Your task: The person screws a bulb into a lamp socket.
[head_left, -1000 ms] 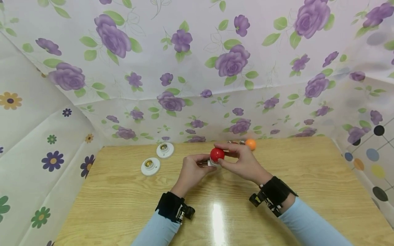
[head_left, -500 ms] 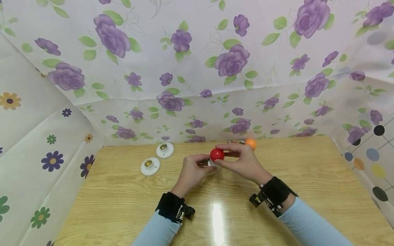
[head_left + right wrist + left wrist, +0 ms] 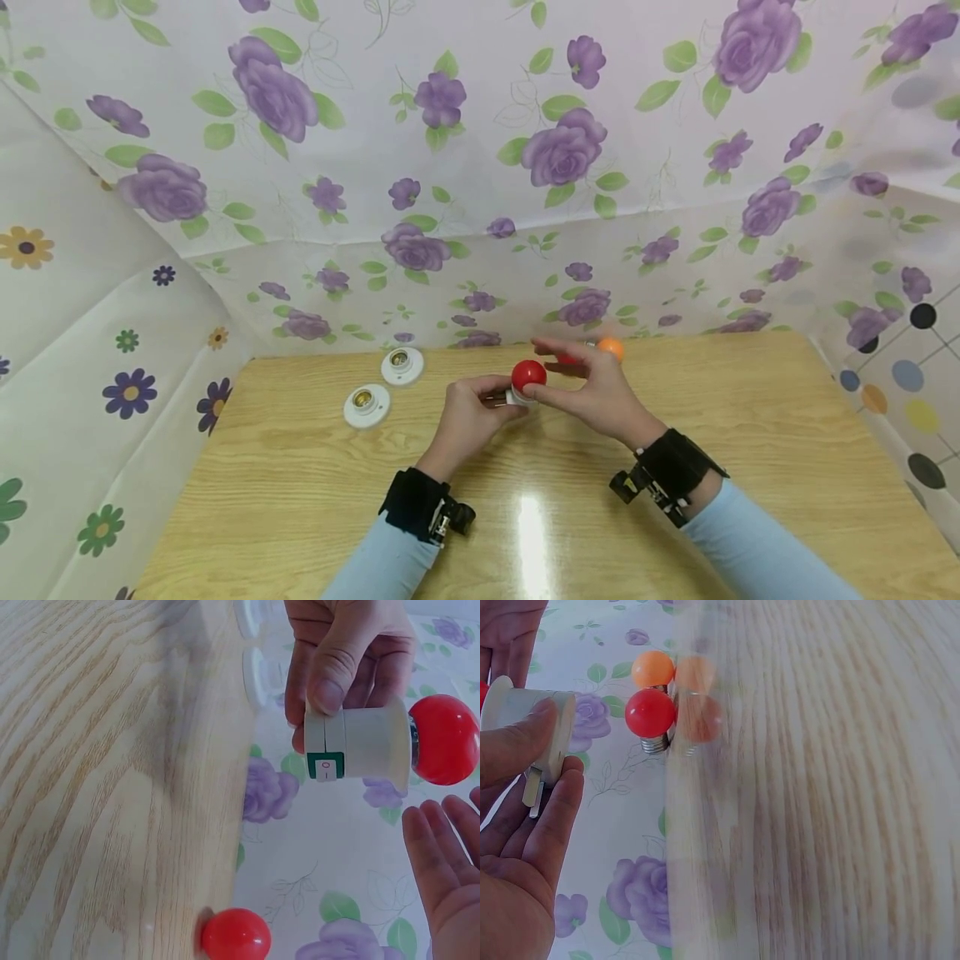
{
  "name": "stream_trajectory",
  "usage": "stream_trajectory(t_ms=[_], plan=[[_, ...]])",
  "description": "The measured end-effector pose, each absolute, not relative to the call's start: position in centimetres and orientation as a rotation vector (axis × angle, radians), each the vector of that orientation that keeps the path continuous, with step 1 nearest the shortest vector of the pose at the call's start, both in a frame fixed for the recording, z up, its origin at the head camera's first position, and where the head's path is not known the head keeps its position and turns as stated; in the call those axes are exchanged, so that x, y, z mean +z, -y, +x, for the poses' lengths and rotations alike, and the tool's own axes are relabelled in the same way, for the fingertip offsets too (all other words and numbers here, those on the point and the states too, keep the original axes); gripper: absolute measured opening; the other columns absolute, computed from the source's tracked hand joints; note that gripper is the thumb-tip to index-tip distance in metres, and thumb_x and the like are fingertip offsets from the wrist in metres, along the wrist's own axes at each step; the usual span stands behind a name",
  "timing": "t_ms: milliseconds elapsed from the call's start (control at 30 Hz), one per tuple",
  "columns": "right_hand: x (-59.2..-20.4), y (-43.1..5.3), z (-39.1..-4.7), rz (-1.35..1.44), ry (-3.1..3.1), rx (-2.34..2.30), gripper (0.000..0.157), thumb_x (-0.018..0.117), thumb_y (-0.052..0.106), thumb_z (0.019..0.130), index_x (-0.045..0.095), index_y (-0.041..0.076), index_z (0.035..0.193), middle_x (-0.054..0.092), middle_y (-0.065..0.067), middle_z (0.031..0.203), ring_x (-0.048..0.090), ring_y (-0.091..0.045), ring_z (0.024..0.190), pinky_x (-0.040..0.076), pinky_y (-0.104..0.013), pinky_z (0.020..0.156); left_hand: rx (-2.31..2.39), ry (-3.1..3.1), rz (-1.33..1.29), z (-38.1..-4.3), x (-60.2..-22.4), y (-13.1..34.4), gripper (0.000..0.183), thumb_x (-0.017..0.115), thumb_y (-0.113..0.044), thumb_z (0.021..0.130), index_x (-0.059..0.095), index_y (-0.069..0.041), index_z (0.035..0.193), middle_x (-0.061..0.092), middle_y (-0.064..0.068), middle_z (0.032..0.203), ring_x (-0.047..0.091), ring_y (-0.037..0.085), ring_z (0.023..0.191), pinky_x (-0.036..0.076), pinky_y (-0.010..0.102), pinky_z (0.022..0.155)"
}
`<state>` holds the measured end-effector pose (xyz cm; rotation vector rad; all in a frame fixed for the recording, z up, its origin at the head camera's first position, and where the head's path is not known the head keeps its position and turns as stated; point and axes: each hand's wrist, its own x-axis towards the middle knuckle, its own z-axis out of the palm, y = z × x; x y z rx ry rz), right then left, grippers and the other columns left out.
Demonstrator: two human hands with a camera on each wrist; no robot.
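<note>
Clamping the left hand (image 3: 468,419) around a white plug socket (image 3: 367,742) above the tabletop (image 3: 300,500). Showing a red bulb (image 3: 447,740) seated in it (with a dark sliver visible at the rim). Holding the right hand (image 3: 594,393) beside that bulb, with the grip apart; cannot tell about thumb contact. Also showing, on the tabletop, a second red bulb (image 3: 649,713) beside an orange bulb (image 3: 652,669), plus two white lamp holders (image 3: 367,406).

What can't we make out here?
- Held red bulb: left wrist view, cut off by the left edge.
- Its screw base: right wrist view, mostly hidden inside the white socket.
- White socket: head view, partly hidden by the left hand and bulb.
- Loose red bulb: head view, mostly behind the right hand.
</note>
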<state>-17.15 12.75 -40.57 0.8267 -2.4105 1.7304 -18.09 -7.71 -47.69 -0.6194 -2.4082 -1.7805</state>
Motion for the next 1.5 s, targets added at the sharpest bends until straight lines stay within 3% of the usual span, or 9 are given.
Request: stream_trajectory(t_ms=[167, 367, 667, 1033, 1500], plan=[[-40.3, -12.8, -17.2, 0.928, 2.404, 1.768, 0.053, 0.069, 0.014, 0.084, 0.049, 0.010, 0.133, 0.050, -0.004, 0.131, 0.049, -0.023, 0.116, 0.038, -0.051, 0.094, -1.788, 2.402, -0.616, -18.2, -47.7, 7.7, 0.031, 0.078, -0.012, 0.073, 0.070, -0.015, 0.102, 0.066, -0.007, 0.097, 0.063, 0.009, 0.086, 0.050, 0.027, 0.072], [-40.0, -12.6, -17.1, 0.996, 2.405, 1.804, 0.047, 0.067, 0.008, 0.084, 0.053, 0.006, 0.129, 0.055, -0.008, 0.124, 0.052, -0.027, 0.112, 0.040, -0.048, 0.093, -1.771, 2.406, -0.629, -18.3, -47.6, 7.7, 0.032, 0.078, -0.013, 0.073, 0.070, -0.016, 0.103, 0.066, -0.007, 0.098, 0.062, 0.009, 0.086, 0.050, 0.027, 0.072], [-42.4, -12.8, -18.0, 0.933, 2.418, 1.803, 0.043, 0.069, 0.018, 0.084, 0.058, 0.017, 0.125, 0.057, -0.001, 0.123, 0.054, -0.022, 0.111, 0.042, -0.035, 0.092, -1.774, 2.426, -0.612, -18.1, -47.6, 7.7, 0.031, 0.078, -0.013, 0.073, 0.070, -0.016, 0.103, 0.066, -0.008, 0.098, 0.062, 0.008, 0.086, 0.050, 0.027, 0.072], [-43.4, -13.0, -18.5, 0.937, 2.385, 1.785, 0.042, 0.072, 0.024, 0.081, 0.061, 0.024, 0.122, 0.059, 0.001, 0.121, 0.056, -0.019, 0.107, 0.044, -0.036, 0.089, -1.776, 2.425, -0.617, -18.0, -47.5, 7.7, 0.031, 0.077, -0.015, 0.074, 0.070, -0.018, 0.103, 0.066, -0.009, 0.097, 0.062, 0.008, 0.086, 0.050, 0.027, 0.073], [-43.3, -13.0, -18.3, 0.864, 2.389, 1.800, 0.045, 0.075, 0.027, 0.078, 0.063, 0.014, 0.120, 0.061, 0.005, 0.115, 0.058, -0.019, 0.104, 0.047, -0.032, 0.085, -1.749, 2.440, -0.593, -17.9, -47.3, 7.5, 0.030, 0.078, -0.014, 0.074, 0.070, -0.018, 0.103, 0.066, -0.009, 0.096, 0.062, 0.007, 0.086, 0.050, 0.026, 0.072]])
